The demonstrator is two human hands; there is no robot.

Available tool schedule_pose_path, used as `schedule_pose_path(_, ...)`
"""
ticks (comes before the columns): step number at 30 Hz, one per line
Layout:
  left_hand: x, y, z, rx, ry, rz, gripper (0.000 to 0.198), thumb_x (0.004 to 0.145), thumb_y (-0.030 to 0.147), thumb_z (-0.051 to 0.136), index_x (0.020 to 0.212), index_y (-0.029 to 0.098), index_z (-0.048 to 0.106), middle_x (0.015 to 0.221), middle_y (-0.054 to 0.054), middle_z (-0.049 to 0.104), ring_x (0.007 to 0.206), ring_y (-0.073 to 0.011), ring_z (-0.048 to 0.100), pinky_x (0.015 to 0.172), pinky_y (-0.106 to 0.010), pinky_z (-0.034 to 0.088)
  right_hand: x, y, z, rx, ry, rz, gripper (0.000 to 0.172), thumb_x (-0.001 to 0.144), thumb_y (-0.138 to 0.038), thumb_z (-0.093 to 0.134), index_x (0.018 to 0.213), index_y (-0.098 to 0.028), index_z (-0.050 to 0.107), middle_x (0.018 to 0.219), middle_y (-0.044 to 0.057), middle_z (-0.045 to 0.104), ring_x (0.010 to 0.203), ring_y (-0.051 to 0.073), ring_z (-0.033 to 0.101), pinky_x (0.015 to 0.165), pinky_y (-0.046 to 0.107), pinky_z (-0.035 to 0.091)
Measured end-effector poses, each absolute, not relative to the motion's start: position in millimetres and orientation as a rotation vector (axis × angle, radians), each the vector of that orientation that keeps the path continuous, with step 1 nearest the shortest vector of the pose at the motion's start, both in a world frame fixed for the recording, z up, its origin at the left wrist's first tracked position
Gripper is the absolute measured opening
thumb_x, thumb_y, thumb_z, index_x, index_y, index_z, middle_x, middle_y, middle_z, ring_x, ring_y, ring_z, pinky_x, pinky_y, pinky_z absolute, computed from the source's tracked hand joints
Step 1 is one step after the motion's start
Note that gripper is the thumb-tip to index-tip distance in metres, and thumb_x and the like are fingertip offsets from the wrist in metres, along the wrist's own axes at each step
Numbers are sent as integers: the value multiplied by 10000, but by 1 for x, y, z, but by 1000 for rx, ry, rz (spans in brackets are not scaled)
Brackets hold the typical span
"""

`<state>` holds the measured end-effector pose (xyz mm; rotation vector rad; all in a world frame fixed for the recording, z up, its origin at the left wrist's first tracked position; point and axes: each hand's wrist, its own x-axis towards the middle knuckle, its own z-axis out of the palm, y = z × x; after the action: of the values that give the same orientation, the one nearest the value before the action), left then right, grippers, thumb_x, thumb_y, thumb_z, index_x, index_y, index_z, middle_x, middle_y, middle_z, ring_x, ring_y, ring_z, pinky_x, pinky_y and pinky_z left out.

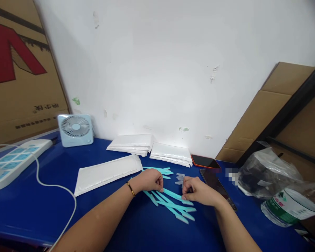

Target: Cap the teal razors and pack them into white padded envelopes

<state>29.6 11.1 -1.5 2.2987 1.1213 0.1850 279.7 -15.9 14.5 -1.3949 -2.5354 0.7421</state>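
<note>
My left hand [152, 179], with a bracelet at the wrist, is closed in a pinch on the left end of a turquoise eyebrow razor [173, 194]. My right hand [196, 190] pinches the same razor near its pale blade end. Several more razors [170, 206] lie crossed on the blue table just below. Beyond my left hand is another group of turquoise razors [160, 170], partly hidden by the fingers. Small translucent caps [179, 177] lie beside my right hand, some covered by it. A white padded envelope [107, 174] rests flat to the left.
Two stacks of white envelopes [131, 142] sit by the wall. A small fan [76, 130], a power strip [18, 161] and its white cable are at left. Phones [205, 161], a clear plastic bag [262, 171] and a bottle [288, 206] are at right on the blue table [94, 217].
</note>
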Motion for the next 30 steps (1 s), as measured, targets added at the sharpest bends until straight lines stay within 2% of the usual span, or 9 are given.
schedule_pose_path(4,18,21,4,2377,1399,346,155,651,365,674,718,225,668,731,31,663,672,-117,587,571,-198,356,288,-6,15,-1497,-2374,520,223,740,-415,616,688,-201,648,795,6,561,721,156,514,754,319,341)
schedule_pose_path(7,12,23,8,2398,1524,445,225,637,383,683,800,229,666,818,10,652,759,-145,584,625,-218,361,295,-3,18,-1594,-2277,418,224,718,-431,624,714,-210,663,803,8,561,683,146,501,712,300,342)
schedule_pose_path(10,18,17,9,2447,1369,420,265,618,441,692,802,251,676,845,15,640,778,-141,581,664,-217,365,296,-8,19,-1549,-2363,528,223,686,-436,651,698,-214,671,794,8,570,702,153,508,727,301,341)
schedule_pose_path(14,31,6,6,2477,1236,245,234,597,451,711,731,260,687,755,36,646,703,-129,576,784,-261,353,288,-15,16,-1464,-2550,695,204,599,-395,735,667,-215,666,790,-12,580,726,155,517,811,334,310)
schedule_pose_path(17,35,5,3,2454,1257,168,162,629,398,704,684,248,681,680,49,648,656,-114,570,855,-294,321,284,-17,12,-1449,-2594,713,170,652,-370,697,673,-208,649,800,-5,585,763,171,511,814,349,305)
schedule_pose_path(21,31,9,6,2466,1297,201,149,642,378,695,666,232,674,650,43,653,632,-117,567,779,-270,342,282,-17,11,-1415,-2600,671,127,717,-328,643,704,-203,623,812,0,575,790,177,505,820,360,298)
schedule_pose_path(25,22,17,10,2455,1396,292,162,654,392,676,698,237,676,740,30,668,683,-130,581,658,-233,343,285,-11,11,-1453,-2466,503,129,774,-322,586,711,-214,617,835,-5,561,778,166,511,814,357,293)
schedule_pose_path(28,12,22,13,2457,1542,323,150,646,374,677,691,231,670,764,22,663,721,-146,580,649,-238,335,290,-3,6,-1542,-2372,398,148,769,-334,587,691,-214,624,831,0,558,761,169,519,801,355,300)
schedule_pose_path(30,3,23,16,2448,1572,315,221,607,394,700,758,236,669,790,20,658,717,-149,577,640,-238,337,293,3,2,-1590,-2328,348,140,742,-348,614,712,-214,642,829,10,557,746,171,525,787,354,311)
